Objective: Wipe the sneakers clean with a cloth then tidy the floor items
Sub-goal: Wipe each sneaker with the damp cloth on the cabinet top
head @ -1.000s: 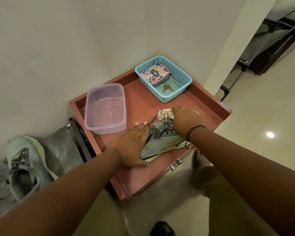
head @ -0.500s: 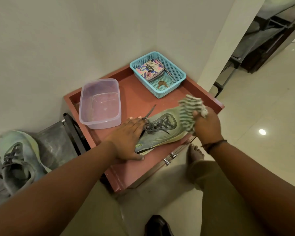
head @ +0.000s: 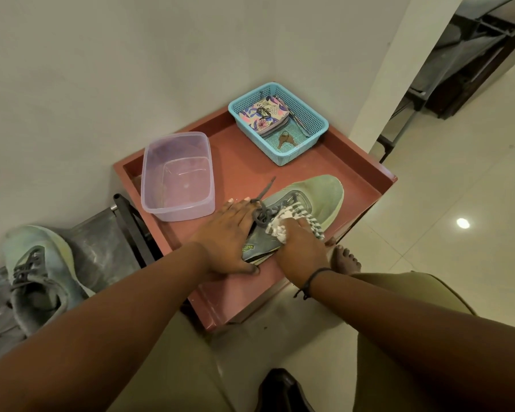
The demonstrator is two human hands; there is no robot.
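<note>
Sneaker (head: pixel 315 197) near tray's front edge (head: pixel 366 212), left hand (head: pixel 229 233) flat on it, right hand (head: pixel 301 251) clutching striped cloth (head: pixel 292 220) against laces.

Sneaker (head: pixel 315 197) heel hidden under hands; keys (head: pixel 286 140) too small.

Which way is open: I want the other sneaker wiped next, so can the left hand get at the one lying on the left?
Probably yes: the second sneaker lies uncovered, nothing lying across it. But the left hand now steadies the sneaker on the tray, so it must let go first.
</note>
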